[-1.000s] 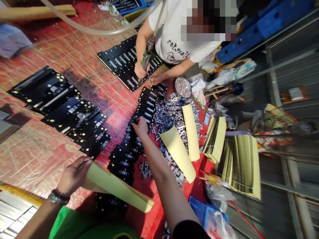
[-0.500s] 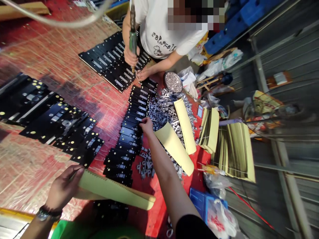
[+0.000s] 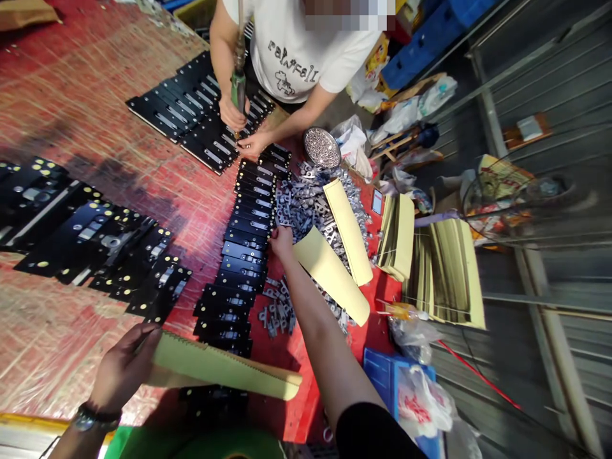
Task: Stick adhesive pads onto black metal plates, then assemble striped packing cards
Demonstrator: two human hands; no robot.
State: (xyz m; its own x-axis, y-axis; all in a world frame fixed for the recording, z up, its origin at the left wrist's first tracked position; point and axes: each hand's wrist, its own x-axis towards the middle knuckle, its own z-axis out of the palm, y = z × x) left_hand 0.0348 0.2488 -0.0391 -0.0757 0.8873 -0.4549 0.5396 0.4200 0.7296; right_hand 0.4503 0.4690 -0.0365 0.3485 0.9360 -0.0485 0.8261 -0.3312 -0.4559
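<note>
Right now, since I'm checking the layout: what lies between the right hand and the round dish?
Head view: a heap of small grey metal parts spreads from right hand to dish.

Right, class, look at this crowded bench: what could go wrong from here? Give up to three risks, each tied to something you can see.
1. The right hand reaches across loose metal pieces; the forearm might sweep some off the table.
2. The yellow sleeve in the left hand hangs over the nearest black plates and could knock them crooked.
3. A co-worker's screwdriver works at the same row's far end; hands could meet.
</note>
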